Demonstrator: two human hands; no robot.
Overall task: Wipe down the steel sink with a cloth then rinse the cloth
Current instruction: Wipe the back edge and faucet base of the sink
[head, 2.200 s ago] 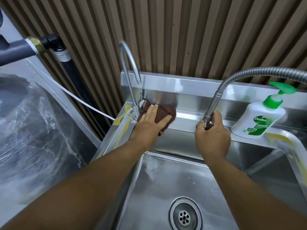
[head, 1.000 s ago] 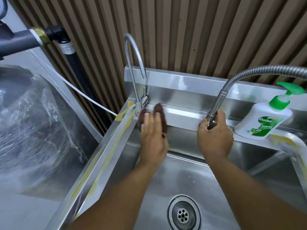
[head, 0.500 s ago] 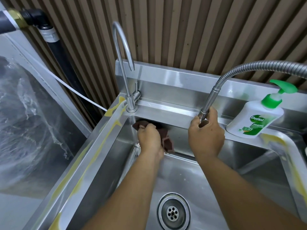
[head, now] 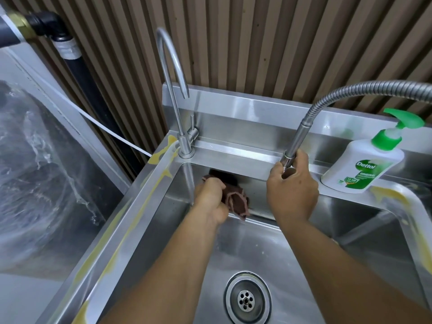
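Ribbed brown slat wall (head: 257,43) at the back. Brushed steel sink (head: 257,249), square corners, round perforated drain (head: 246,299) at bottom centre. Left hand (head: 210,197) has its fingers curled round a bunched dark-brown cloth (head: 236,197), mid-frame against the basin's back wall below the gooseneck tap (head: 174,97). Right hand (head: 292,190) is wrapped round the tip of a corrugated metal hose (head: 327,99) at the back ledge. White pump bottle (head: 364,164) with a green top, right of frame, reads "Dettol ORIGINAL". Yellow streaks (head: 163,174) along the rim. Bare steel floor between the forearms.
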